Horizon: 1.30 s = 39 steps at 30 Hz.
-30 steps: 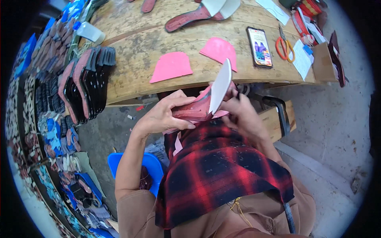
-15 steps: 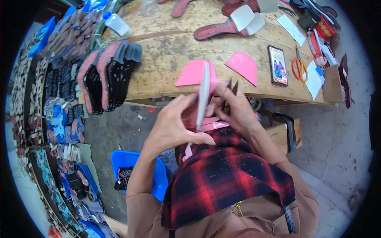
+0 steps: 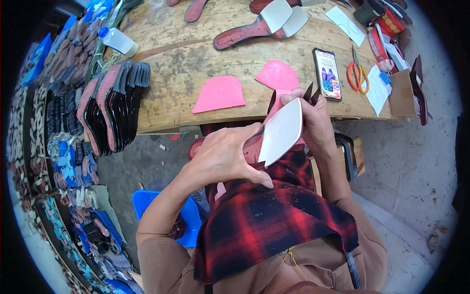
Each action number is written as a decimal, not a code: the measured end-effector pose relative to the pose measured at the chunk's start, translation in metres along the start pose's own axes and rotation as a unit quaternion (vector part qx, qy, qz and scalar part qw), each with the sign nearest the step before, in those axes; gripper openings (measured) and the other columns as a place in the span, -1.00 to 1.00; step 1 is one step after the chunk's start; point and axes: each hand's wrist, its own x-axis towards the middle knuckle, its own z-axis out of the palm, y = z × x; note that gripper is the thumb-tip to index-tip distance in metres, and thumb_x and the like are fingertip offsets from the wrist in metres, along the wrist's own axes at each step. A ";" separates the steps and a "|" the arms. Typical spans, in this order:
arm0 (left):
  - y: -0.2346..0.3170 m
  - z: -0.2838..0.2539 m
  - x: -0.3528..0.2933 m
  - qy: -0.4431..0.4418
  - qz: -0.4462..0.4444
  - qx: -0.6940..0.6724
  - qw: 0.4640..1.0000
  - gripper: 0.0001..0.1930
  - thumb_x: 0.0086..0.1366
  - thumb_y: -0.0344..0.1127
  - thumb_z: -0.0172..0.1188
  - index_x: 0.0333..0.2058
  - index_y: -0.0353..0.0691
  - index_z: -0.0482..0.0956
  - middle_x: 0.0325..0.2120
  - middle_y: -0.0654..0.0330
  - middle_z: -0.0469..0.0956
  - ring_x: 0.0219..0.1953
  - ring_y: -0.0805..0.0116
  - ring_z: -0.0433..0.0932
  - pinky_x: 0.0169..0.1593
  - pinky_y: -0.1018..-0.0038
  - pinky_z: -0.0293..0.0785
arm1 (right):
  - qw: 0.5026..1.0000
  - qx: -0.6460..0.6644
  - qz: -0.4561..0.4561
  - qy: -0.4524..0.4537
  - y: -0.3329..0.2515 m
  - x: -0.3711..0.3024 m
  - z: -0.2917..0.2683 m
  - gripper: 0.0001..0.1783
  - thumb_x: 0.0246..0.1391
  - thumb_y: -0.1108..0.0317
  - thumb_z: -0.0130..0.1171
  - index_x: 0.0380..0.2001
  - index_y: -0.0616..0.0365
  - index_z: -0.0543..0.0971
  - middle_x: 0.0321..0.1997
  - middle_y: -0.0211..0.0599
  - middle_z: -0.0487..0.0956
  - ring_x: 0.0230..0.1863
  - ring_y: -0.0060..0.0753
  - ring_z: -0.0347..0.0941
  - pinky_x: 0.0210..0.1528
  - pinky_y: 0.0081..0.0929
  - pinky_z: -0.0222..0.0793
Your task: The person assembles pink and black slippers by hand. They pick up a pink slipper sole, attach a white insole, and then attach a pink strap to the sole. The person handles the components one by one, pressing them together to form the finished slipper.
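Observation:
My left hand [image 3: 223, 154] is closed round a red shoe insole [image 3: 252, 149] over my lap, thumb along its near edge. Its heel end is a white curved piece [image 3: 284, 130], tilted with the broad face up. With thumb and fingers pinched at the heel's far edge, my right hand [image 3: 317, 120] grips a pink piece of sheet [image 3: 275, 105]. Dark pointed blades [image 3: 312, 92] stick up from the same hand; their handles are hidden. Two pink rounded pieces [image 3: 220, 93] lie on the table just beyond my hands.
On the wooden table [image 3: 171, 73] are stacked insoles [image 3: 110, 105], a bottle [image 3: 118, 41], finished-looking white-heeled insoles [image 3: 245, 32], a phone [image 3: 327, 73] and orange-handled scissors [image 3: 358, 76]. A blue stool [image 3: 193, 230] stands below left. Racks of shoe parts [image 3: 49, 161] line the left side.
The white heel has turned from edge-on to face up. My right hand has moved right and now pinches the pink piece at the heel's edge. The whole view has shifted somewhat.

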 end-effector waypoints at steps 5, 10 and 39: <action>-0.002 -0.003 0.022 -0.033 -0.008 -0.038 0.999 0.34 -0.46 0.14 0.59 0.35 -0.17 0.10 0.10 -0.12 0.45 0.18 -0.07 0.41 0.21 0.23 0.30 | 0.994 -0.109 -0.026 0.007 0.031 0.029 -0.019 -0.81 0.19 0.30 0.18 -0.39 0.21 0.58 -0.66 -0.55 0.41 -0.73 -0.76 0.19 -0.68 -0.68 0.04; -0.034 0.004 0.022 0.019 -0.020 0.023 0.999 0.37 -0.50 0.16 0.60 0.35 -0.19 0.10 0.06 -0.16 0.48 0.13 -0.11 0.45 0.17 0.20 0.33 | 0.976 -0.205 -0.041 -0.056 0.028 0.009 -0.024 -0.47 0.36 -0.02 -0.13 -0.26 0.28 0.57 -0.58 -0.46 0.40 -0.52 -0.73 0.30 -0.44 -0.72 0.27; -0.056 0.095 -0.014 0.251 -0.024 -0.012 0.968 -0.11 -0.12 -0.18 0.52 0.18 -0.38 0.31 -0.07 -0.05 0.55 -0.08 0.14 0.57 -0.02 0.29 0.47 | 0.979 -0.125 -0.112 -0.112 0.061 -0.040 0.027 -0.46 0.09 0.19 0.23 0.07 0.28 0.45 -0.07 -0.20 0.56 -0.05 -0.47 0.46 0.04 -0.44 0.37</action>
